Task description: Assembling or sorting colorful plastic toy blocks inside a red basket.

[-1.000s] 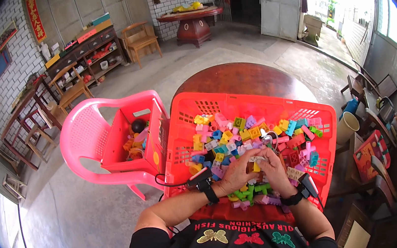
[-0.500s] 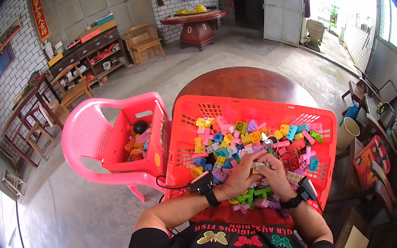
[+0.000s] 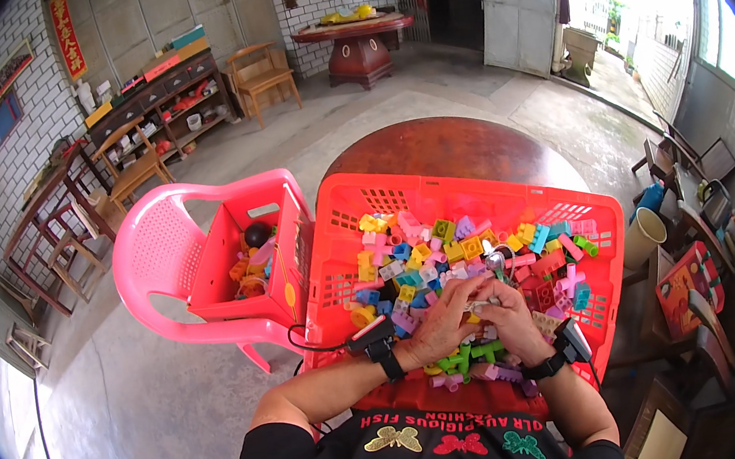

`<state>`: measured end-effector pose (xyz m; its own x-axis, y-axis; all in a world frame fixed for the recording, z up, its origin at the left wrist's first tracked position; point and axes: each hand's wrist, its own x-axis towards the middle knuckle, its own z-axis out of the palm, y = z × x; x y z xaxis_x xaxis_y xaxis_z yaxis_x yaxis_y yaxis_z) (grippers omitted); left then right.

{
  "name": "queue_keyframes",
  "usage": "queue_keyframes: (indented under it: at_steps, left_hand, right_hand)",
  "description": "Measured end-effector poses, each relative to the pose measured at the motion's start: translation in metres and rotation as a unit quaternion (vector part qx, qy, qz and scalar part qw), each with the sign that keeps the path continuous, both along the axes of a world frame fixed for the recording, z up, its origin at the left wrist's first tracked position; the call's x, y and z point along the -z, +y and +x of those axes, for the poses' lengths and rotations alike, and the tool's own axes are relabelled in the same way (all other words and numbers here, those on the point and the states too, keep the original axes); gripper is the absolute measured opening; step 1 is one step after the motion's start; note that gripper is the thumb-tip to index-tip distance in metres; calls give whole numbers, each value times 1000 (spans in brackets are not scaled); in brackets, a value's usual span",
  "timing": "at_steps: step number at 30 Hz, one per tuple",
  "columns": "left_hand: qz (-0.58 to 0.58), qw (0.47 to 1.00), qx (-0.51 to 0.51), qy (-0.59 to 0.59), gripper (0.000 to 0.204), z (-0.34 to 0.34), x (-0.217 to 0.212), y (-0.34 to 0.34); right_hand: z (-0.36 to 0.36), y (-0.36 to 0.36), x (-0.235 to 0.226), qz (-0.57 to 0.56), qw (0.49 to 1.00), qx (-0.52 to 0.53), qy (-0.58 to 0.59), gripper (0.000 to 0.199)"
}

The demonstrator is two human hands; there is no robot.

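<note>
My left hand (image 3: 439,326) and my right hand (image 3: 515,329) meet above a large red plastic basket (image 3: 464,192). Both are closed, fingertips together, around a small pale grey piece (image 3: 485,303) whose kind I cannot make out, as the fingers cover most of it. Just beyond the fingertips is a shiny silver metal thing (image 3: 496,261), also unclear in kind. Toy building blocks (image 3: 455,252) in many colours lie heaped in the basket under and around my hands. Several green blocks (image 3: 462,365) are close to my wrists.
Under the basket stands a round brown wooden table (image 3: 439,140). On its left, a pink plastic chair (image 3: 154,246) holds a red box (image 3: 216,266) with mixed toys and a black ball (image 3: 257,235). A cream bucket (image 3: 645,237) and wooden chairs are to the right.
My hands stay together on the pale grey piece, with only slight finger movement. The right wrist has turned a little. The whole view has shifted slightly.
</note>
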<state>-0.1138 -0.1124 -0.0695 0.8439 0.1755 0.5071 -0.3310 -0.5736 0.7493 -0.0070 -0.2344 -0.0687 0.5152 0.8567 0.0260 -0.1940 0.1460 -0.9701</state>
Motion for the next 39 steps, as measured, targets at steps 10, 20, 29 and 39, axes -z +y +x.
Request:
queue_keyframes:
  at_steps: [10,20,29,39]
  left_hand:
    - [21,998,-51,-14,74,4,5,7]
    - [21,1000,-15,-16,78,4,-2,4]
    - [22,998,-39,-36,75,6,7,8]
    - [-8,996,-26,88,68,7,0,12]
  right_hand:
    - [-4,-2,-4,-22,1000,0,-17,5]
    - [9,6,10,83,994,47,-44,6]
    - [-1,3,2,29,998,32,-43,9]
    - [0,4,12,11,992,84,-98,12]
